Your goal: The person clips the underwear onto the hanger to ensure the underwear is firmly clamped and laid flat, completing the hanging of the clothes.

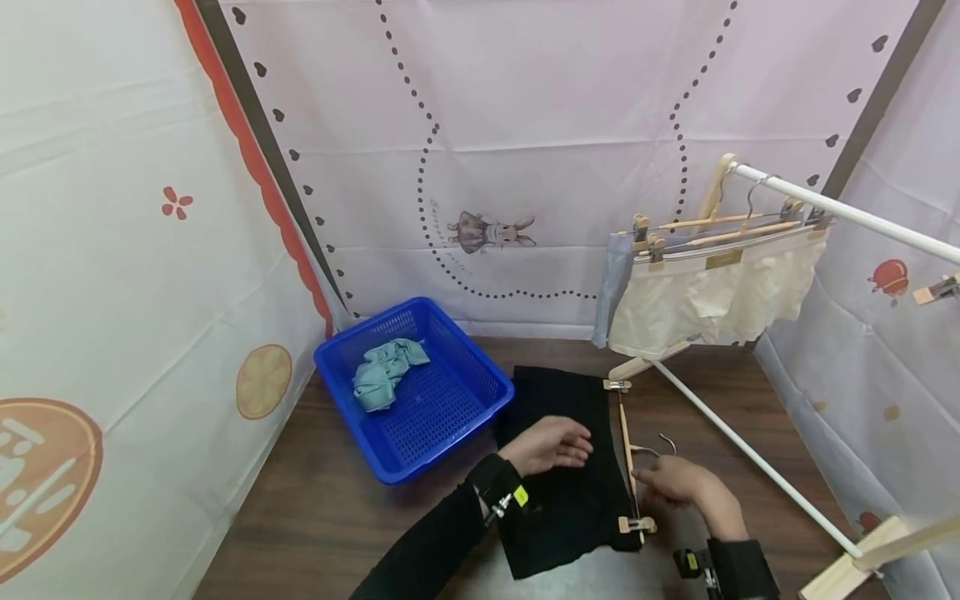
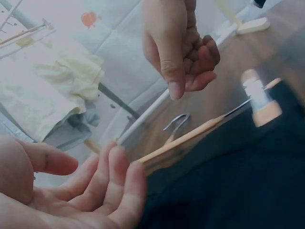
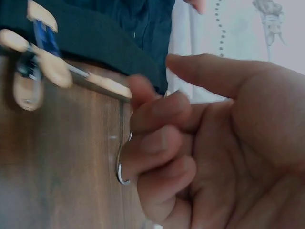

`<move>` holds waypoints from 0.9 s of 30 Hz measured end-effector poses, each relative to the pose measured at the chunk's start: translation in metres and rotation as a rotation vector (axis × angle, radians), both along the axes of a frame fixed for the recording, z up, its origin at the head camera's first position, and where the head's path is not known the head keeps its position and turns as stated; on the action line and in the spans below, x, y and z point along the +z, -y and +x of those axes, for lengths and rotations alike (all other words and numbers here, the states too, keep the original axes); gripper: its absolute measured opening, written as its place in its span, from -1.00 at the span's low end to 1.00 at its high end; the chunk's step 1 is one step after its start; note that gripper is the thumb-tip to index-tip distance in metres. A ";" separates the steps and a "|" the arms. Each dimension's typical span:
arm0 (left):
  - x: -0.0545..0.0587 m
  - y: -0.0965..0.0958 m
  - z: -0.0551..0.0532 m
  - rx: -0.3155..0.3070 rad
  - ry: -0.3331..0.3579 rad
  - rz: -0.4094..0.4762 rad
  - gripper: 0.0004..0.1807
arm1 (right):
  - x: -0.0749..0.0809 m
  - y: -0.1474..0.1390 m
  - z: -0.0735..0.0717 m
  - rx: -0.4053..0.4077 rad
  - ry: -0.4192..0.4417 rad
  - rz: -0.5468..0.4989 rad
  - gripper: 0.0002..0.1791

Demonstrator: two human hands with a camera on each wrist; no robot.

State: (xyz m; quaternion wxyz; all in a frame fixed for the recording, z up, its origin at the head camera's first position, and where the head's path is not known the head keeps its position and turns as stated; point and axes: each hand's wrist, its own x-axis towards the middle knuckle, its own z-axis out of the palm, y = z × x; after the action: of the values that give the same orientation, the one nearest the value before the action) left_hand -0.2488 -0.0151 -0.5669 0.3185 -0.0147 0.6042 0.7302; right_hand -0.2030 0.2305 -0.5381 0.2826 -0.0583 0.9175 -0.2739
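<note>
A black garment [image 1: 564, 500] lies flat on the wooden surface, its kind unclear. Along its right edge runs a wooden clip hanger [image 1: 626, 437], with one clip [image 1: 617, 385] at the far corner and another clip [image 1: 637, 524] at the near one, both on the fabric. The hanger's metal hook [image 2: 177, 125] points away from the cloth. My left hand [image 1: 551, 446] hovers over the garment, fingers relaxed and slightly bent, holding nothing. Beside the hanger bar is my right hand [image 1: 678, 483]; its fingers curl loosely around nothing in the right wrist view [image 3: 190, 138].
A blue basket [image 1: 487, 421] with a crumpled teal cloth [image 1: 386, 372] stands at the left. On the right, a rack with a white rail [image 1: 862, 218] bears cream shorts [image 1: 712, 292] and a light blue garment [image 1: 611, 287]. Its lower white bar [image 1: 750, 454] slants past my right hand.
</note>
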 end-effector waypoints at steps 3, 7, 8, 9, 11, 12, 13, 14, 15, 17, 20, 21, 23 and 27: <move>0.004 -0.012 -0.018 0.034 -0.078 -0.055 -0.77 | -0.002 -0.001 -0.023 0.004 -0.085 0.003 -0.50; 0.004 -0.029 -0.042 0.012 -0.196 -0.134 -0.64 | -0.010 0.000 -0.056 -0.103 -0.244 -0.017 -0.55; 0.004 -0.033 -0.049 0.007 -0.248 -0.182 -0.60 | -0.012 0.001 -0.064 -0.128 -0.275 -0.034 -0.57; 0.004 -0.036 -0.056 0.004 -0.305 -0.239 -0.57 | -0.015 0.004 -0.072 -0.150 -0.301 -0.055 -0.60; 0.004 -0.041 -0.072 -0.006 -0.413 -0.389 -0.50 | -0.022 0.010 -0.087 -0.182 -0.321 -0.090 -0.63; 0.003 -0.042 -0.079 -0.019 -0.472 -0.484 -0.47 | -0.025 0.013 -0.094 -0.185 -0.321 -0.103 -0.62; 0.003 -0.046 -0.086 -0.039 -0.525 -0.580 -0.42 | -0.028 0.015 -0.099 -0.184 -0.321 -0.109 -0.57; 0.003 -0.049 -0.093 -0.065 -0.576 -0.678 -0.39 | -0.031 0.016 -0.104 -0.185 -0.318 -0.117 -0.48; 0.002 -0.051 -0.098 -0.101 -0.609 -0.752 -0.35 | -0.035 0.016 -0.108 -0.186 -0.317 -0.125 -0.40; 0.003 -0.053 -0.108 -0.193 -0.661 -0.894 -0.28 | -0.040 0.019 -0.114 -0.190 -0.305 -0.146 -0.36; -0.001 -0.054 -0.114 -0.306 -0.674 -1.005 -0.24 | -0.044 0.023 -0.118 -0.215 -0.288 -0.177 -0.40; -0.004 -0.053 -0.114 -0.329 -0.664 -1.020 -0.23 | -0.044 0.024 -0.118 -0.229 -0.277 -0.191 -0.43; -0.007 -0.054 -0.113 -0.353 -0.653 -1.058 -0.22 | -0.044 0.027 -0.120 -0.271 -0.254 -0.224 -0.44; -0.013 -0.061 -0.114 -0.359 -0.661 -1.149 -0.25 | -0.047 0.028 -0.125 -0.355 -0.202 -0.334 -0.46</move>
State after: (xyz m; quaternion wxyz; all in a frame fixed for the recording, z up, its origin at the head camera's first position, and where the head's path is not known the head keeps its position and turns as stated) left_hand -0.3631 0.0458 -0.5798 0.1752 0.1423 0.9543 0.1960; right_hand -0.3282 0.2021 -0.5851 0.1237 0.0306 0.8789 -0.4596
